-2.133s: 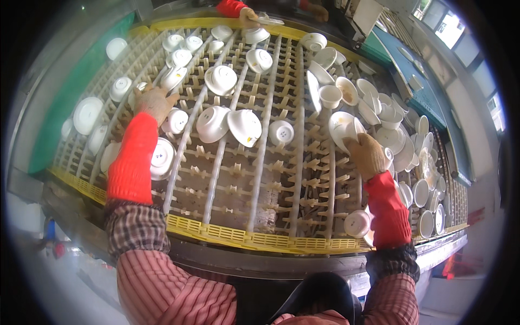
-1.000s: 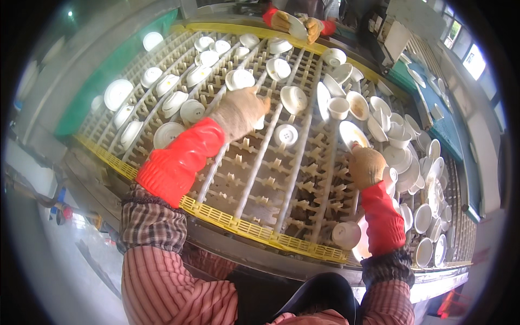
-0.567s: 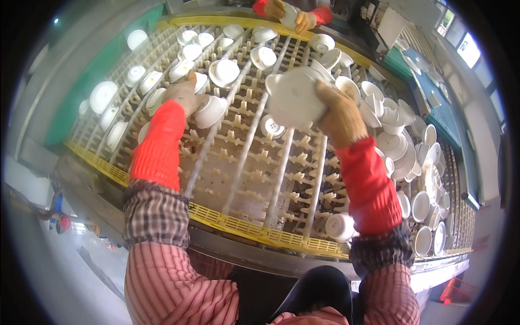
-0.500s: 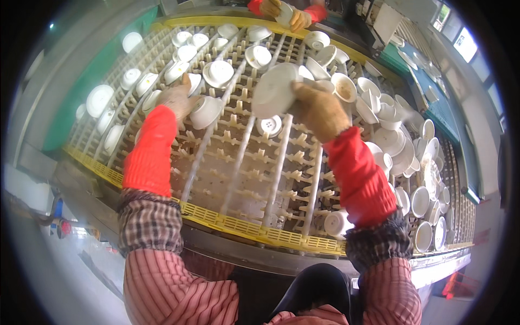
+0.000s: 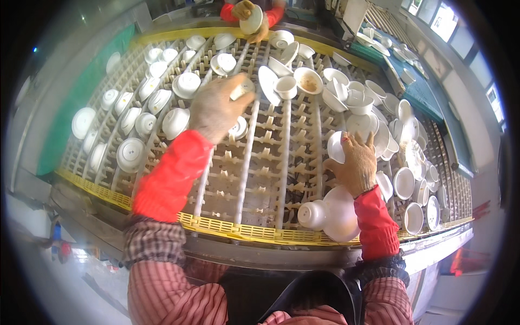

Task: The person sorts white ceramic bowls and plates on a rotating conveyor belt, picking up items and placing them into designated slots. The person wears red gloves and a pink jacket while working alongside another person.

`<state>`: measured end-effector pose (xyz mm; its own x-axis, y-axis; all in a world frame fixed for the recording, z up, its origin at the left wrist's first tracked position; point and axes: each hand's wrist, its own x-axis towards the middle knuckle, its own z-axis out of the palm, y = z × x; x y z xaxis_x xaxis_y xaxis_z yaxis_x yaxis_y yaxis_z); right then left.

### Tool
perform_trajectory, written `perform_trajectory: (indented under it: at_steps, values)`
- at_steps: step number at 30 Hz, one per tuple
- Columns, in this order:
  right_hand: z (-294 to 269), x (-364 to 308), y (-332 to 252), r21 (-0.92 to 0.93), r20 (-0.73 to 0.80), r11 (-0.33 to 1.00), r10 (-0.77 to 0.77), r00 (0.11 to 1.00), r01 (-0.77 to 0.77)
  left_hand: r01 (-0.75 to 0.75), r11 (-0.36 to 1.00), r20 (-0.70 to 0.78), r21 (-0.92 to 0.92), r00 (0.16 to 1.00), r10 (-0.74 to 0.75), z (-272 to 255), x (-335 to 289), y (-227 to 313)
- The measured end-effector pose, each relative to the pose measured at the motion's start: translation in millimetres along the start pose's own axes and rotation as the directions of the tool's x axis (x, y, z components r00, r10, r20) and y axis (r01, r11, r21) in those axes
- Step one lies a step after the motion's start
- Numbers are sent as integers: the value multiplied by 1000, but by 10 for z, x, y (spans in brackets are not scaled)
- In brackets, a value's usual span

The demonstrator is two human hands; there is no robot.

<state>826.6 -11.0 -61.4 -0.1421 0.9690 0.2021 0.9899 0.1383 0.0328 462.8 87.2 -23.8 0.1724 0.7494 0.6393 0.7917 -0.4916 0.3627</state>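
Observation:
My left hand (image 5: 216, 108), in a tan glove, reaches over the middle of the rack and is slightly blurred. A small white bowl (image 5: 243, 89) sits between its thumb and fingers. Just below the wrist side, a small upturned white cup (image 5: 238, 128) rests on the pegs. My right hand (image 5: 355, 161), gloved too, is open with fingers spread above the piled dishes. Beside its thumb is a white dish (image 5: 336, 147), partly covered by the hand; contact is unclear. Under that wrist lies a large white plate (image 5: 342, 215), next to an upturned small bowl (image 5: 312, 215).
A pegged conveyor rack (image 5: 254, 189) with a yellow edge (image 5: 260, 234) spans the front. Upturned bowls stand at left; dishes crowd the right, including a stained bowl (image 5: 309, 81). Opposite, another person's gloved hands (image 5: 258, 33) hold a dish. A green belt (image 5: 420, 97) carries more dishes.
My left hand has moved right and forward from the left rows, now with a small bowl. My right hand has let go of the large plate and moved nearer, to the right pile. The view has shifted.

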Motion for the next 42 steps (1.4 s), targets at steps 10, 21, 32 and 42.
perform_trajectory:
  at_steps: [10,21,32,42]
  values:
    - [138,398,533,160,17,938,309,951,-307,821,555,258,-137,570,-780,1494,900,-62]
    - [-147,254,543,320,349,945,-58,935,-61,359,929,108,-92,931,-349,153,338,64]
    - [308,-266,146,923,-152,375,148,977,87,649,736,95,195,734,-672,-884,-920,-341]
    - [-78,-124,-605,909,-296,339,109,949,244,469,877,79,-108,883,-463,-1001,-1194,1129]
